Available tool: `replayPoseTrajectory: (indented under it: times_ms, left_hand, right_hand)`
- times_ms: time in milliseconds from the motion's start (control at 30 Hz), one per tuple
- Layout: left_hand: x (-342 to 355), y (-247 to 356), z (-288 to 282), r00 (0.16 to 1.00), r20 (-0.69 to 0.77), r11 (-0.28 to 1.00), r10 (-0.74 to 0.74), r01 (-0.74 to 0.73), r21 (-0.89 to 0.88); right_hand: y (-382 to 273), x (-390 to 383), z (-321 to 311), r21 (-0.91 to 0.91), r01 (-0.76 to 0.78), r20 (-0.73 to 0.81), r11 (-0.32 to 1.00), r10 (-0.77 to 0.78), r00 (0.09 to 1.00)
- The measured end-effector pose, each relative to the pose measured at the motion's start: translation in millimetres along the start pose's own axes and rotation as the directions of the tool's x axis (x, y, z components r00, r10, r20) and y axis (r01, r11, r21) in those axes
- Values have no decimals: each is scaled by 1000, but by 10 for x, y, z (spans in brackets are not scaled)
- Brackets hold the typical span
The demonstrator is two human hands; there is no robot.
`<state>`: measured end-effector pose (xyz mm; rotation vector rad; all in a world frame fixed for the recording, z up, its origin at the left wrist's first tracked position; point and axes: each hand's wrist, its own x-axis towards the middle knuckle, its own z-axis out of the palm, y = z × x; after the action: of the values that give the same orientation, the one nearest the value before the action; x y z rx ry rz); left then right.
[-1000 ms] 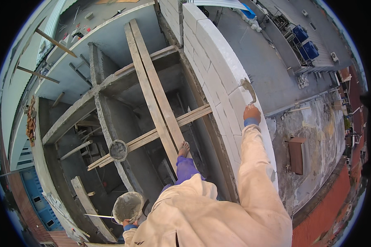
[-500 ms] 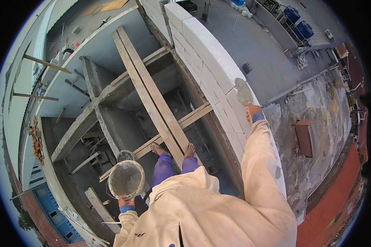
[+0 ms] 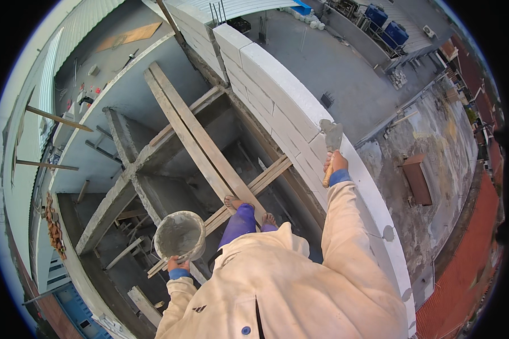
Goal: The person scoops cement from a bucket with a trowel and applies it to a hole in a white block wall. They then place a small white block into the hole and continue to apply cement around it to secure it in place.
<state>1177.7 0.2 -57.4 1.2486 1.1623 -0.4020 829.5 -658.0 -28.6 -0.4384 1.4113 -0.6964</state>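
Observation:
My right hand grips the wooden handle of a trowel, whose blade lies over the top edge of a white block wall. A patch of grey mortar shows at the blade's far side. With my left hand I hold a round bucket by its near rim, tilted toward me. Grey mortar coats its inside. Under my bare feet run two long wooden planks side by side.
Deep gaps between concrete beams open below the planks. A pair of timbers crosses under them. Beyond the wall lies a lower grey roof with blue tanks. More mortar dabs sit along the wall top.
The trowel has turned and shifted slightly down along the wall top, with mortar now beside its blade. The bucket has moved right and up, closer to my legs. My view has shifted.

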Motion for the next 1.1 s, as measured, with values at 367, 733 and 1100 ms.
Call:
replayPoseTrajectory:
  times_ms: [367,733,1100]
  left_hand:
    - [-640,541,1358,914,371,944,166,-255,207]
    - [-1745,1079,2711,433,856,658,282,-736,156]
    - [-1868,1759,2973,226,817,556,531,-820,-134]
  right_hand:
    - [-130,-642,1963,-420,96,469,903,125,874]
    - [1158,-2558,3791,-458,790,814,-408,165,558]
    - [871,-2726,4371,-292,824,878,-486,205,432]
